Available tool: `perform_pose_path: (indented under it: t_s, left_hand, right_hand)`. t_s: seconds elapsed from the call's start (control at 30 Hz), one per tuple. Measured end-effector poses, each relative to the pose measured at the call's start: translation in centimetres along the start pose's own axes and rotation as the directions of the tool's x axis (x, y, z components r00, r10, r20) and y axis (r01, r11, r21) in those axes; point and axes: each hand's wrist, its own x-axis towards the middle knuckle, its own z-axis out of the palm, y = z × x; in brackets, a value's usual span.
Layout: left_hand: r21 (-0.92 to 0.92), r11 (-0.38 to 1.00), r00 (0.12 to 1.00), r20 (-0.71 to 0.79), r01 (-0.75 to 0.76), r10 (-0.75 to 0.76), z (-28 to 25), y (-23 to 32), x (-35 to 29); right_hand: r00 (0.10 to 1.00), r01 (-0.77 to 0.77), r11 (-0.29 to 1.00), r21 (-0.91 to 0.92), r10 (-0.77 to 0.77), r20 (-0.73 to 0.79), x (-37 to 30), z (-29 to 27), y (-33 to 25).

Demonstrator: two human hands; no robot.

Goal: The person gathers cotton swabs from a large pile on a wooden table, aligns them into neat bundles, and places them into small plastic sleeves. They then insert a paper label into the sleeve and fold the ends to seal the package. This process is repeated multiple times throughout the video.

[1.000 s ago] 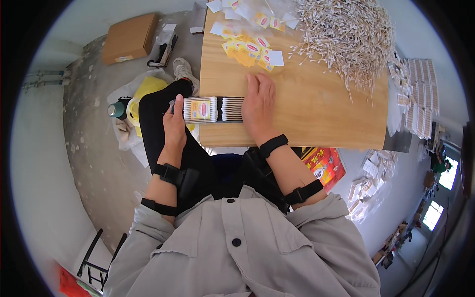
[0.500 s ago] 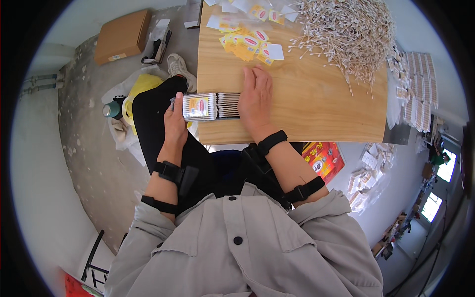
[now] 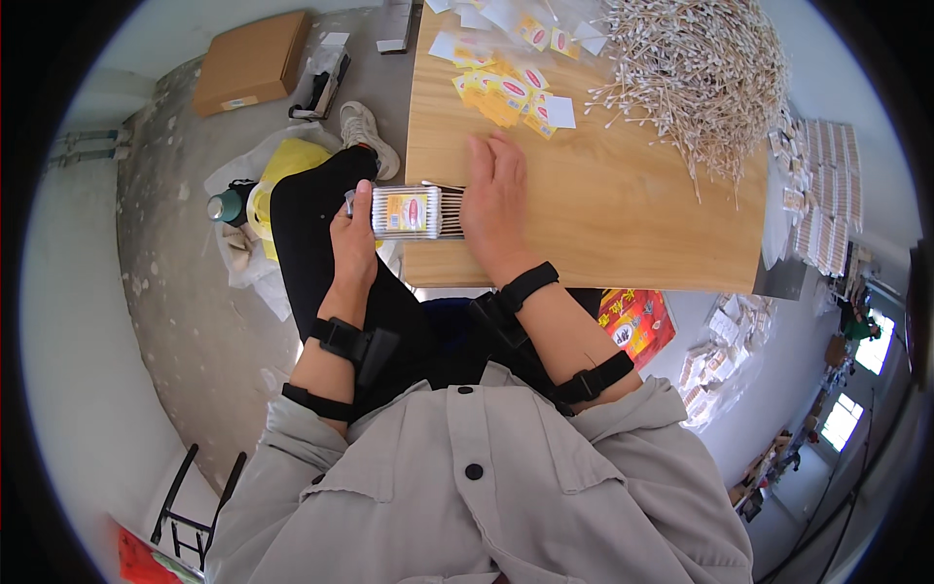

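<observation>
My left hand [image 3: 354,237] is closed on a clear packet of cotton swabs [image 3: 406,213] at the table's left edge, thumb on top. A yellow and white label card shows through its film. From the packet's right end a row of cotton swabs [image 3: 450,211] sticks out, side by side, toward my right hand [image 3: 493,206]. That hand rests on the table with fingers stretched forward, its edge against the swabs' outer ends. My palm hides whatever lies beneath it.
On the wooden table [image 3: 632,234] lie yellow label cards [image 3: 506,92] and, at the far right, a big heap of loose cotton swabs [image 3: 705,78]. Filled packets [image 3: 827,195] are stacked beyond its right side. A cardboard box [image 3: 251,63] and a green bottle [image 3: 224,206] are on the floor left.
My right hand has moved closer to the packet, and less of the swab row shows between them. The left hand still grips the packet. The whole view has shifted slightly.
</observation>
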Motion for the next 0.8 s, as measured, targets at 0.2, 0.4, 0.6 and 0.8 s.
perform_pose_path:
  t_s: [0.2, 0.4, 0.6, 0.8]
  left_hand:
    - [0.658, 0.534, 0.783, 0.139, -0.531, 0.607, 0.3, 4.1, -1.1]
    - [0.656, 0.062, 0.592, 0.632, -0.752, 0.5, 4.7, 7.9, -2.4]
    - [0.619, 0.11, 0.605, 0.688, -0.777, 0.402, 5.4, 7.8, -1.8]
    - [0.616, 0.197, 0.642, 0.685, -0.763, 0.344, 5.3, 8.2, -1.9]
  right_hand:
    - [1.0, 0.02, 0.999, -0.027, -0.021, -0.019, 0.0, 0.0, 0.1]
    - [0.999, 0.025, 0.999, -0.038, -0.026, -0.025, 0.1, 0.0, 0.2]
    - [0.999, 0.019, 1.0, -0.019, -0.02, -0.041, 0.0, -0.1, 0.0]
    - [0.998, -0.003, 1.0, -0.004, 0.003, -0.069, -0.1, -0.2, 0.1]
